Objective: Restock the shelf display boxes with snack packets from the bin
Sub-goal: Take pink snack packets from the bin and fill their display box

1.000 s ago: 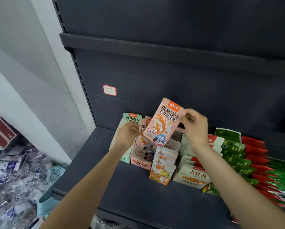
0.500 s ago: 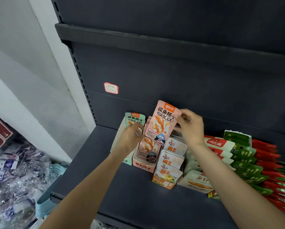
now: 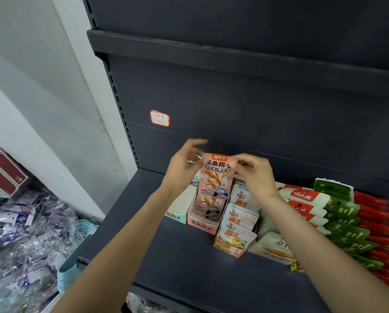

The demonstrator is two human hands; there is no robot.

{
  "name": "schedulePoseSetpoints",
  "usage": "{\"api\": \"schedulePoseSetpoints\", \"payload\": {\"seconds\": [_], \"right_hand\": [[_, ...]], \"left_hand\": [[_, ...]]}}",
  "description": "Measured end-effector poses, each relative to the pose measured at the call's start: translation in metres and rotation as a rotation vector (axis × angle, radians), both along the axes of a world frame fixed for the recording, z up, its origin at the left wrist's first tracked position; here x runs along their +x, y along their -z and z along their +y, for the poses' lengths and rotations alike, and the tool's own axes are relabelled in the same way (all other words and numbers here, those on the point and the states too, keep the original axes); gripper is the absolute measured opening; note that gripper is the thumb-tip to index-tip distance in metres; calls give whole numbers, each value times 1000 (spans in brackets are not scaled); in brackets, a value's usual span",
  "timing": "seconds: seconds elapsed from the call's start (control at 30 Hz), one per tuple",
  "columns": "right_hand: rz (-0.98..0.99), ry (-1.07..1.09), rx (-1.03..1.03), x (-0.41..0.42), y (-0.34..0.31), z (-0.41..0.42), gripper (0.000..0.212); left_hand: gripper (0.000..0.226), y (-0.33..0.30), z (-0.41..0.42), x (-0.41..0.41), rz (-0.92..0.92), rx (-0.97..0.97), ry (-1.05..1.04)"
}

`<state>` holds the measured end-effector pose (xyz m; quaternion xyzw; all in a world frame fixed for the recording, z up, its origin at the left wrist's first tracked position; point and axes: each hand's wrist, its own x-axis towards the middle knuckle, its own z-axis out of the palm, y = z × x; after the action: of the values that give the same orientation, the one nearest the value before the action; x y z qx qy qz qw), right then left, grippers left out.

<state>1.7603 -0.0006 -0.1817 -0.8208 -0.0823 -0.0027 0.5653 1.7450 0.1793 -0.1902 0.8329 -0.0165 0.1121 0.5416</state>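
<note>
A pink snack packet stands upright over the back of the pink display box, with another pink packet in front of it in the box. My right hand pinches the packet's top right corner. At its top left corner is my left hand, fingers curled at the edge; the exact grip is blurred. A pale blue bin sits low on the left, beside a heap of plastic-wrapped packets.
A mint display box stands left of the pink one. To the right are an orange box of white packets, a white box, and rows of green and red packets. The upper shelf overhangs. A red carton is far left.
The pink packet has come down from its tilted, raised position to stand upright in the pink box. My left hand has risen from the box's packets to the packet's top left corner.
</note>
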Motion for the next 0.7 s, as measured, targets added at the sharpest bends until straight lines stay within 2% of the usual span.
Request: {"api": "schedulePoseSetpoints", "payload": {"seconds": [0.13,0.23,0.33,0.43,0.7], "right_hand": [[10,-1,-96,-4,-1,-4,20],[11,-31,-352,-4,-2,-11,39],[48,-95,-577,-6,-3,-13,55],[46,-154,-665,-6,1,-9,60],[-7,-151,-765,-6,11,-8,62]], "left_hand": [[14,1,0,5,-26,179,34],[8,9,2,6,-16,226,38],[9,21,-1,5,69,263,64],[16,31,-6,7,133,334,73],[21,43,-8,12,98,428,51]]}}
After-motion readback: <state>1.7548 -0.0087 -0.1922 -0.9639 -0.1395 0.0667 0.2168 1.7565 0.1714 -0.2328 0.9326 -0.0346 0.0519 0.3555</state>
